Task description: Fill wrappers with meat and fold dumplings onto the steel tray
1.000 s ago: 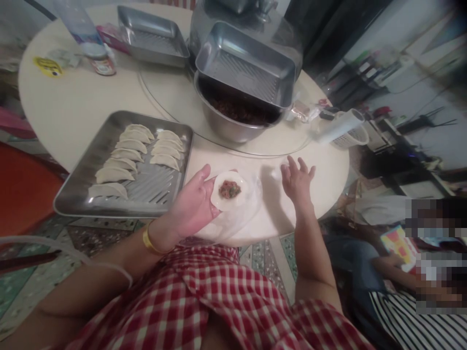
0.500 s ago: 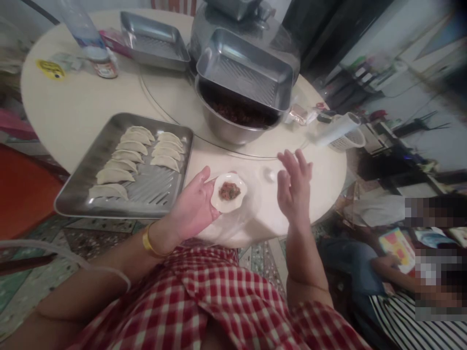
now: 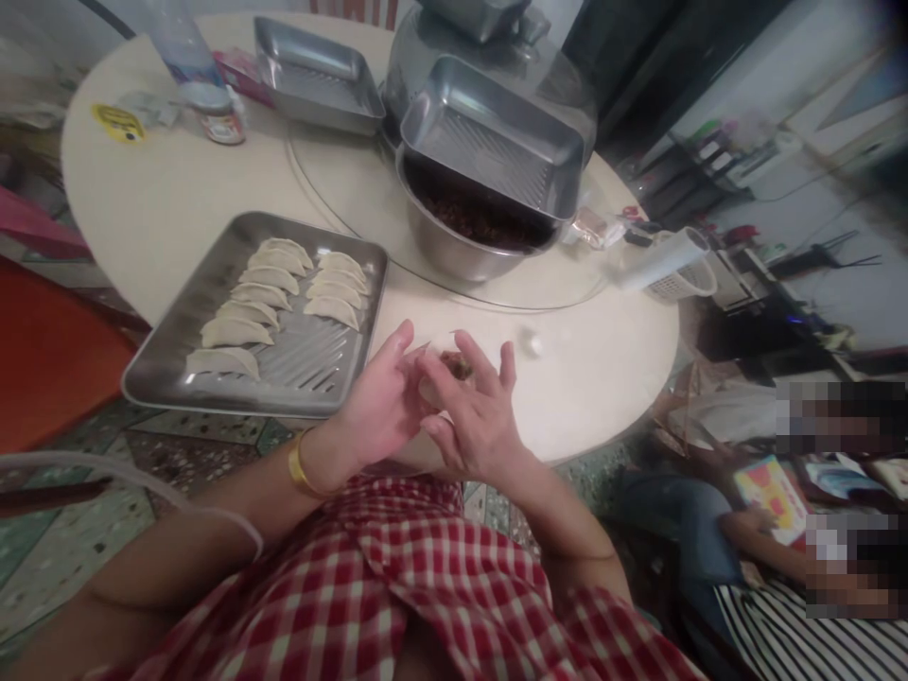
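Note:
In my left hand [image 3: 379,407] lies a round dumpling wrapper [image 3: 434,390] with a small heap of brown meat filling [image 3: 455,365] in its middle. The left fingers support it from beneath and the thumb points up beside it. My right hand [image 3: 477,411] reaches over the wrapper from the right, fingers spread, and covers much of it; its index fingertip is at the wrapper's left edge. Whether that fingertip presses on the dough I cannot tell. To the left, a metal tray [image 3: 312,376] bears several folded dumplings [image 3: 236,331] in two rows.
Behind my hands, a steel bowl [image 3: 454,251] of dark filling stands on a glass turntable, a metal pan [image 3: 497,142] resting on its rim. A small white lump [image 3: 532,342] lies right of my hands. A white basket [image 3: 681,279] stands at the right edge. People sit at right.
My right hand has come left and down from above the table onto the wrapper. My left hand still holds the wrapper. The whole view has shifted slightly.

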The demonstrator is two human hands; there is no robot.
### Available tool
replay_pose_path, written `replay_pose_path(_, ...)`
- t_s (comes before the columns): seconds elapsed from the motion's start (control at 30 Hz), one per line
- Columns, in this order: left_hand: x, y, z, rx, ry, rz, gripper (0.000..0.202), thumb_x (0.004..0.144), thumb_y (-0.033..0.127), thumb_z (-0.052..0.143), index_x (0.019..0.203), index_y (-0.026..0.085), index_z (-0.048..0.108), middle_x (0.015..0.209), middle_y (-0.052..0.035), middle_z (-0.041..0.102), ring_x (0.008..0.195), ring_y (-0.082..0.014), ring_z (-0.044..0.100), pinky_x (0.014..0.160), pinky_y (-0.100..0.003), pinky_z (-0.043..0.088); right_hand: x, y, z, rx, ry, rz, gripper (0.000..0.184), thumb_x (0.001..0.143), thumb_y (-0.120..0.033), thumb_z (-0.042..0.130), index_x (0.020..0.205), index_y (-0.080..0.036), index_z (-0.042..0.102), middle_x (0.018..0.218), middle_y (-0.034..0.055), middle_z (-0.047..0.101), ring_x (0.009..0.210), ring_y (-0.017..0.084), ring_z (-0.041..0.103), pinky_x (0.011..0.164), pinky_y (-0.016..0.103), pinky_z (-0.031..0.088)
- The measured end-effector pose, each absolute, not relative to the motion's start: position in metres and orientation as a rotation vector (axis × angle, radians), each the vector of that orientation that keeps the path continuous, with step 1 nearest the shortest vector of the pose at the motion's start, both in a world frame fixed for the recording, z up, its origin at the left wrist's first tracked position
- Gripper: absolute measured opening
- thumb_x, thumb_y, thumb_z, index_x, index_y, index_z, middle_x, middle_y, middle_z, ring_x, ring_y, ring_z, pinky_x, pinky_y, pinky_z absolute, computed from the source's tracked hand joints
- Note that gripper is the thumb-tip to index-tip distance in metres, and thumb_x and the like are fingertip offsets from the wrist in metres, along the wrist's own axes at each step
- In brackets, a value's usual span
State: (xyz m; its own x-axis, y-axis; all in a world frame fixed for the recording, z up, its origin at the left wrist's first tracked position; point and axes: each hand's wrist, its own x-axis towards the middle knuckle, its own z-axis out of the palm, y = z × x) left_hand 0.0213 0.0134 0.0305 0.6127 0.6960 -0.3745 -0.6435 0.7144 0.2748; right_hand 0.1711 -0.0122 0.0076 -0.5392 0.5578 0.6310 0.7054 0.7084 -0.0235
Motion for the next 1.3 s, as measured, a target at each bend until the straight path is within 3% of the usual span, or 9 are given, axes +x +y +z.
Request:
replay_pose_path(0.1,0.019,0.015,0.033,0.124,0.426,0.818,0.06,0.101,0.052,0.026,0.112,0.012,0.068,0.087,-0.0083,0.074,0.083,-0.0184,0.069,0.076,-0.028,0.053,0.174,-0.018,0.006,-0.889,-2.291,-0.292,0.053,0.102,-0.038,0.028,0.148,-0.014,0.037,0.12,0.0045,0.072,0.152,0.022,0.021,0.127,0.052,-0.003)
replay_pose_path(0.3,0.021,0.015,0.043,0.111,0.425,0.816,0.066,0.102,0.052,0.015,0.131,0.01,0.057,0.104,-0.0106,0.073,0.097,-0.0211,0.068,0.095,-0.033,0.05,0.178,-0.02,0.0,-0.814,-2.314,-0.321,0.048,0.1,-0.035,0.034,0.138,-0.012,0.05,0.12,0.0054,0.072,0.153,0.023,0.019,0.127,0.051,-0.004)
replay_pose_path(0.47,0.023,0.015,0.042,0.107,0.464,0.801,0.066,0.102,0.052,0.015,0.131,0.01,0.056,0.106,-0.0127,0.073,0.1,-0.0223,0.068,0.096,-0.034,0.05,0.175,-0.021,-0.001,-0.882,-2.295,-0.38,0.047,0.099,-0.037,0.037,0.135,-0.012,0.053,0.128,0.0063,0.068,0.153,0.024,0.019,0.127,0.052,-0.004)
replay_pose_path(0.6,0.019,0.017,0.042,0.17,0.419,0.805,0.065,0.101,0.055,0.018,0.131,0.013,0.057,0.106,-0.0106,0.073,0.104,-0.0234,0.067,0.099,-0.038,0.049,0.187,-0.026,-0.001,-0.784,-2.288,-0.348,0.042,0.099,-0.036,0.036,0.129,-0.017,0.059,0.118,0.0016,0.073,0.15,0.023,0.027,0.128,0.05,0.0)
replay_pose_path(0.83,0.013,0.019,0.04,0.208,0.342,0.785,0.064,0.099,0.058,0.023,0.127,0.015,0.062,0.109,-0.0095,0.073,0.111,-0.0255,0.064,0.104,-0.042,0.045,0.217,-0.028,-0.008,-0.802,-2.211,-0.378,0.043,0.097,-0.031,0.039,0.135,-0.017,0.053,0.118,0.0027,0.074,0.15,0.023,0.028,0.128,0.052,0.003)
replay_pose_path(1.0,0.012,0.02,0.037,0.227,0.365,0.779,0.068,0.098,0.06,0.021,0.119,0.014,0.067,0.103,-0.0103,0.074,0.11,-0.0263,0.065,0.099,-0.041,0.049,0.219,-0.025,-0.014,-0.73,-2.182,-0.417,0.039,0.094,-0.032,0.043,0.129,-0.023,0.058,0.114,-0.0015,0.075,0.148,0.02,0.033,0.128,0.05,0.006)
replay_pose_path(1.17,0.014,0.021,0.043,0.226,0.446,0.8,0.073,0.098,0.06,0.016,0.119,0.012,0.066,0.1,-0.0118,0.074,0.11,-0.028,0.065,0.093,-0.041,0.051,0.214,-0.024,-0.019,-0.772,-2.219,-0.477,0.037,0.094,-0.039,0.043,0.125,-0.027,0.061,0.122,-0.0031,0.072,0.149,0.023,0.03,0.127,0.053,0.002)
replay_pose_path(1.23,0.014,0.022,0.043,0.233,0.449,0.824,0.074,0.098,0.06,0.015,0.119,0.012,0.066,0.1,-0.0114,0.074,0.111,-0.028,0.064,0.095,-0.041,0.05,0.213,-0.027,-0.017,-0.747,-2.22,-0.459,0.036,0.095,-0.038,0.043,0.123,-0.027,0.062,0.119,-0.0023,0.073,0.144,0.023,0.037,0.126,0.052,0.008)
replay_pose_path(1.3,0.014,0.022,0.042,0.232,0.438,0.841,0.072,0.098,0.06,0.015,0.12,0.012,0.065,0.101,-0.0108,0.074,0.113,-0.0277,0.063,0.099,-0.042,0.048,0.212,-0.03,-0.013,-0.693,-2.21,-0.302,0.036,0.096,-0.037,0.041,0.124,-0.026,0.06,0.119,-0.0012,0.073,0.135,0.021,0.049,0.12,0.046,0.028)
